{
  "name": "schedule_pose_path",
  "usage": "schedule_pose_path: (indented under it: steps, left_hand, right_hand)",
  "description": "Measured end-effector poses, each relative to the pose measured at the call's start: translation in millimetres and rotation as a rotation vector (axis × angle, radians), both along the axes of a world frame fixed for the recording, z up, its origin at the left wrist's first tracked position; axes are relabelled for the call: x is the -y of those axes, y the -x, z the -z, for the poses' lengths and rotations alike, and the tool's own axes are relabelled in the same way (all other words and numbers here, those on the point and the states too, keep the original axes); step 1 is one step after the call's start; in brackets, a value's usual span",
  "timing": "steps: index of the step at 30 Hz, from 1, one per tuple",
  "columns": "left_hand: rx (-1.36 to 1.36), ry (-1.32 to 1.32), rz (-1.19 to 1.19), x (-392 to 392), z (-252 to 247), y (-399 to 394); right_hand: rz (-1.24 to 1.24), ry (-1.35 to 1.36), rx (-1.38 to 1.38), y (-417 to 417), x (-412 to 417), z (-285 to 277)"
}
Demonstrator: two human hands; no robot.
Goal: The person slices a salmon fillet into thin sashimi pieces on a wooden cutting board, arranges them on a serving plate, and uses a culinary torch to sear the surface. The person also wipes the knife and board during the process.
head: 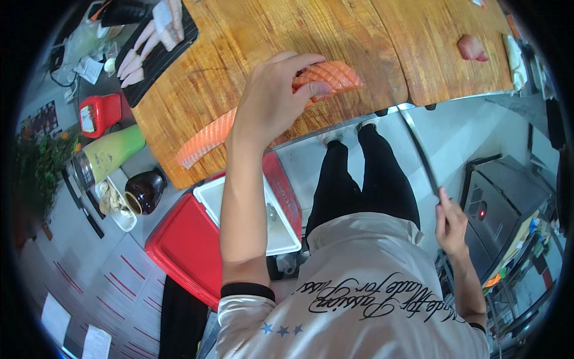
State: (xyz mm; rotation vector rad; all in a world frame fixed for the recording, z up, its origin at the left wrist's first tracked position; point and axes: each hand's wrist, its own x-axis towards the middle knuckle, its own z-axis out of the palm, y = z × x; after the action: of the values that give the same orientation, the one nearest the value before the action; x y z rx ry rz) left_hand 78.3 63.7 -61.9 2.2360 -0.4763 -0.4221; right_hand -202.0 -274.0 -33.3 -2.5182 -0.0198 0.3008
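My left hand reaches over the wooden cutting board, its thumb and fingers closed around a row of orange salmon slices. The slices lean against one another, and part of them is hidden under the fingers. A longer strip of salmon lies on the board to the left, partly behind my wrist. Off to the right, my right hand grips a long slim knife by its handle. Its blade points away from me, past the board's front edge, with the tip near the board.
A small piece of reddish fish rests on the right-hand board. Pale fish pieces are on a black board at upper left. An open white-lined box, a red lid, a dark jar and another knife stand at left.
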Motion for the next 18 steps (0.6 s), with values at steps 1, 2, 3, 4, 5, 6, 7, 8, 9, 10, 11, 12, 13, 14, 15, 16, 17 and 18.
schedule_pose_path:
  steps: [1,2,3,4,5,6,7,8,9,10,11,12,13,14,15,16,17,18]
  left_hand:
    - [-0.026,-0.013,0.023,-1.6,-1.5,-3.7]
    - [0.021,-0.044,0.072,-3.3,-4.9,-1.8]
    - [0.076,-0.074,0.132,-2.4,-6.6,-3.3]
    - [0.13,-0.105,0.193,-1.1,-8.4,-5.4]
    - [0.128,-0.11,0.204,0.9,-9.7,-5.1]
    - [0.124,-0.109,0.222,4.6,-10.1,-4.4]
    - [0.119,-0.113,0.235,7.8,-11.1,-4.0]
    - [0.075,-0.161,0.253,11.4,-13.1,-5.9]
    - [0.077,-0.157,0.284,14.7,-14.4,-8.2]
    - [0.078,-0.156,0.319,16.7,-16.0,-11.3]
    - [0.079,-0.16,0.346,17.5,-18.1,-14.6]
    - [0.062,-0.145,0.38,18.9,-17.4,-18.0]
    - [0.042,-0.125,0.42,21.2,-16.4,-22.6]
    - [0.023,-0.105,0.462,23.3,-15.4,-27.7]
    - [-0.001,-0.122,0.486,24.6,-15.7,-31.7]
    - [-0.024,-0.132,0.512,25.2,-16.3,-34.0]
    - [-0.047,-0.142,0.538,25.5,-16.7,-36.6]
    - [-0.08,-0.136,0.538,25.7,-15.5,-39.5]
  right_hand:
    - [0.009,0.033,0.059,-7.0,4.9,-1.5]
    - [0.017,0.064,0.119,-20.7,12.6,0.4]
    - [0.037,0.097,0.185,-40.2,16.0,1.6]
    - [0.028,0.151,0.191,-62.5,17.2,-0.3]
    - [0.022,0.201,0.196,-86.2,16.5,0.9]
    - [0.018,0.198,0.28,-109.3,15.8,7.1]
    - [0.011,0.19,0.364,-134.5,15.3,15.0]
    - [-0.065,0.258,0.359,-158.9,13.1,17.1]
    - [-0.14,0.329,0.35,-182.1,12.9,18.3]
    - [-0.194,0.349,0.376,-201.8,15.7,26.2]
    - [-0.254,0.364,0.406,-218.7,16.9,34.3]
    - [-0.29,0.36,0.401,-231.6,15.8,36.0]
    - [-0.322,0.361,0.392,-242.2,14.9,34.2]
    - [-0.352,0.363,0.384,-250.1,17.5,34.1]
    - [-0.386,0.315,0.477,-255.5,21.3,46.0]
    - [-0.36,0.336,0.5,-258.3,18.6,41.2]
    - [-0.333,0.358,0.522,-256.7,11.4,33.1]
    - [-0.287,0.302,0.583,-254.1,4.0,22.0]
